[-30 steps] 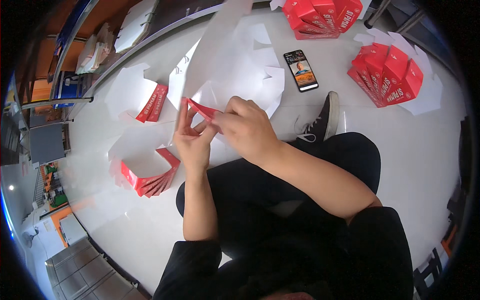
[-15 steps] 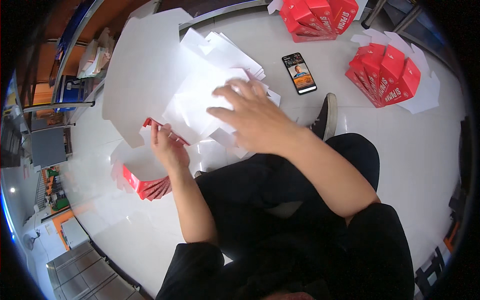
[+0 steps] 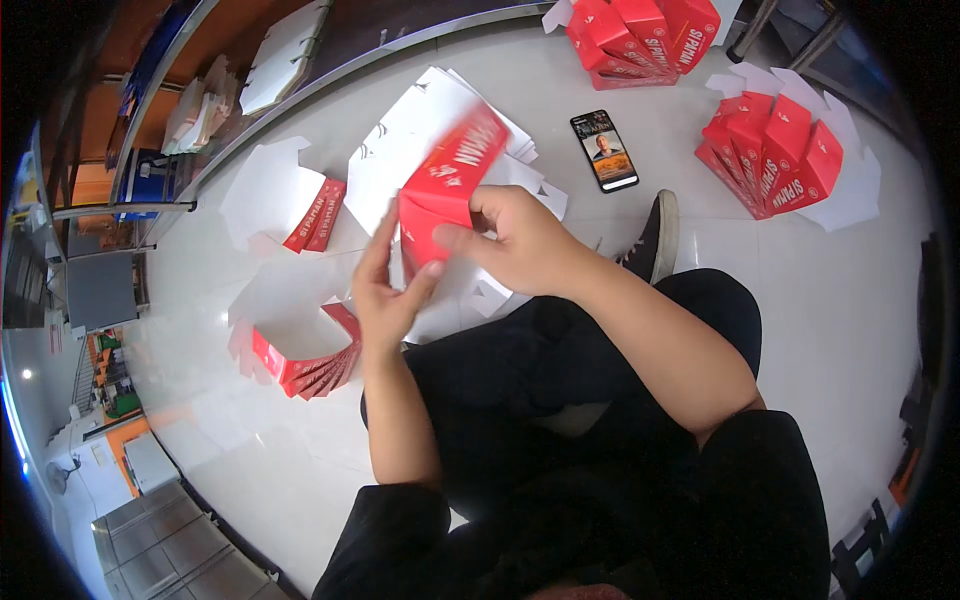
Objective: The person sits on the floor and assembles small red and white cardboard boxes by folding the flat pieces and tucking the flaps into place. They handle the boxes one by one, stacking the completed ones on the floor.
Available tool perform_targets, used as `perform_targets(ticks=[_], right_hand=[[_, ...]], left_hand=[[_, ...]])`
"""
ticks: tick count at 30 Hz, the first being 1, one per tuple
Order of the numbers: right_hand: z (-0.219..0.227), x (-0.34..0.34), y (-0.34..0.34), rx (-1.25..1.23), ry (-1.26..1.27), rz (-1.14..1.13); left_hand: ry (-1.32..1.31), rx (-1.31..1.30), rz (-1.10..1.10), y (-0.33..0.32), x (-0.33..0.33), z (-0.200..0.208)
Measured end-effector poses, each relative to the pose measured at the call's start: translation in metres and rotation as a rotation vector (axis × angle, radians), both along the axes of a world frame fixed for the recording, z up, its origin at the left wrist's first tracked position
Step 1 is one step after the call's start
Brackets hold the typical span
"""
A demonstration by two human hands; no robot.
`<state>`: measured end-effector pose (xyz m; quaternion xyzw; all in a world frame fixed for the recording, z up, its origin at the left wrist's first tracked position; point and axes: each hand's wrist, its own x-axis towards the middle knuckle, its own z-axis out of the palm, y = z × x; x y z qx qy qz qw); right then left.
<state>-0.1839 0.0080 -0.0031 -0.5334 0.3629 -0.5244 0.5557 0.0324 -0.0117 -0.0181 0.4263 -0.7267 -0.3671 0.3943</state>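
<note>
A red cardboard food box point(image 3: 447, 180), partly folded into shape, is held between my two hands above the pile. My left hand point(image 3: 388, 298) supports its near left side, fingers along the edge and thumb against the bottom. My right hand point(image 3: 525, 243) grips the right side, with the thumb pressed on a red panel. The box's upper end is blurred by motion. Underneath lies a stack of flat white carton blanks point(image 3: 385, 150). To the left are a nested group of red boxes point(image 3: 310, 375) and another small group with white flaps point(image 3: 318, 215).
More nested red boxes stand at the far side point(image 3: 645, 40) and far right point(image 3: 770, 155). A phone point(image 3: 604, 150) with a lit screen lies on the tiled floor near my shoe point(image 3: 655, 235). A metal-edged shelf point(image 3: 330, 75) runs along the far left.
The large white blank has left my left hand's area, uncovering the small box group at left. A red box, folded up, is now between both hands, and my right hand has closed on it.
</note>
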Motion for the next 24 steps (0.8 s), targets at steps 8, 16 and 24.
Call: perform_targets(ticks=[8, 16, 24], right_hand=[[0.009, -0.019, -0.014, 0.152, 0.041, -0.036], [0.03, -0.024, -0.007, 0.111, -0.229, -0.198], [-0.01, 0.02, -0.002, 0.051, -0.185, -0.295]], left_hand=[[-0.001, 0.157, 0.383, 0.007, -0.018, 0.011], [-0.078, -0.183, 0.42, 0.012, -0.037, 0.009], [-0.036, 0.024, 0.415, 0.013, -0.036, 0.003]])
